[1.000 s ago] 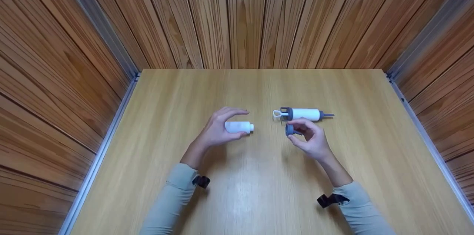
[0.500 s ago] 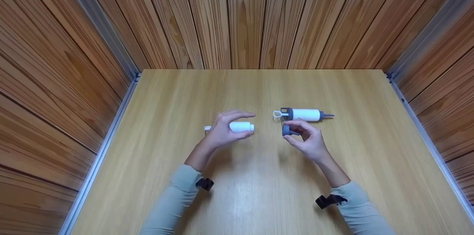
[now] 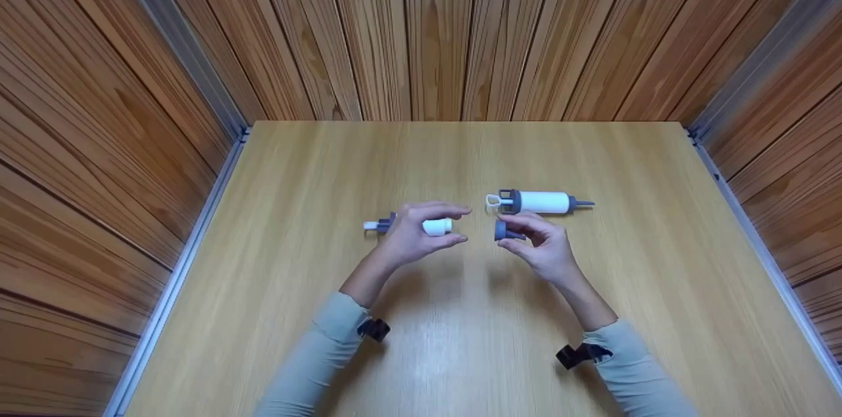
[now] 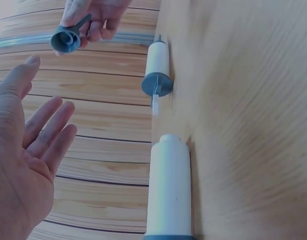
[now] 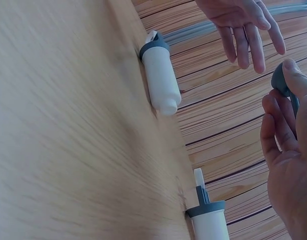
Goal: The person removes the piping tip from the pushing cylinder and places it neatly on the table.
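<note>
A blue-grey cone-shaped nozzle [image 3: 501,231] with a wide open end and a thin spout is pinched between the thumb and fingers of my right hand [image 3: 546,247]. Its wide end faces left, and in the left wrist view the nozzle [image 4: 66,40] shows its hollow inside. Below my left hand [image 3: 418,233] lies a white syringe barrel [image 3: 437,227] with a bare neck pointing right and a plunger at its left end. Both wrist views show the left hand [image 4: 23,150] apart from this barrel [image 5: 161,75], fingers spread and holding nothing.
A second white syringe [image 3: 544,202] lies just beyond the right hand, its grey nozzle fitted and pointing right, its loop-shaped plunger handle to the left. Wood-panelled walls [image 3: 434,35] enclose the wooden table [image 3: 316,173] at the back and sides.
My left hand has moved right over the barrel, uncovering its plunger and grey collar. The right hand has shifted slightly left with the nozzle. Both syringes stay where they were.
</note>
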### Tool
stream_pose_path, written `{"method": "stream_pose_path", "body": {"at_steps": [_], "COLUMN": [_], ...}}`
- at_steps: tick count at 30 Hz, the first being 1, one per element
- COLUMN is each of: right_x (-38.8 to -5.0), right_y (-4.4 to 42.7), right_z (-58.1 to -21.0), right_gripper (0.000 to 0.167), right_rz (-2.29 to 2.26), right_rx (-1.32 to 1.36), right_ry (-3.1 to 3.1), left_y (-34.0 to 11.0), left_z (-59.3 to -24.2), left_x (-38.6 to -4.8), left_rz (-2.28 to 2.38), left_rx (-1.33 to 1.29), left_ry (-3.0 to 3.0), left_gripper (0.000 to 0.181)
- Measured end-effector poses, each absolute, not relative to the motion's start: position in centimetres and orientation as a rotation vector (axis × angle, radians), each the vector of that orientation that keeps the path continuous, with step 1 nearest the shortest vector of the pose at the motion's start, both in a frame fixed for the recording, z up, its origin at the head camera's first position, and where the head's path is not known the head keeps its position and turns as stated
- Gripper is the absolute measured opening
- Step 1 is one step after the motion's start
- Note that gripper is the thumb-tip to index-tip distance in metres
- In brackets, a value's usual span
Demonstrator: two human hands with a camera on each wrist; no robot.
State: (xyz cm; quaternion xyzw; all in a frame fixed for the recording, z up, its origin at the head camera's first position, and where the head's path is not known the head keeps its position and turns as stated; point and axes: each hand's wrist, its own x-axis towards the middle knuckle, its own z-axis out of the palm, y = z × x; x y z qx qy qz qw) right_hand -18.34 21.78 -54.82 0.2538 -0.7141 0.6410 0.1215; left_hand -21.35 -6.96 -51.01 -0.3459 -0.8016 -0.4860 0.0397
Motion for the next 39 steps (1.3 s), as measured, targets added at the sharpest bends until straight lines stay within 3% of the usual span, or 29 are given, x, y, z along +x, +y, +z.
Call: {"method": "stream_pose_path", "body": {"at_steps": [39], "right_x": [-18.9], "right_y": [19.2], "right_z": [-54.9], "right_gripper": [0.044], "right_rz": [2.025], "right_rx": [0.840], "right_ry": [-1.890], "left_y": [-4.3], "left_z": [-51.2], "left_x": [-20.9], "left_rz": [-1.598], "left_rx": [-1.080], "left_ry": [-2.330], "left_gripper": [0.033]}}
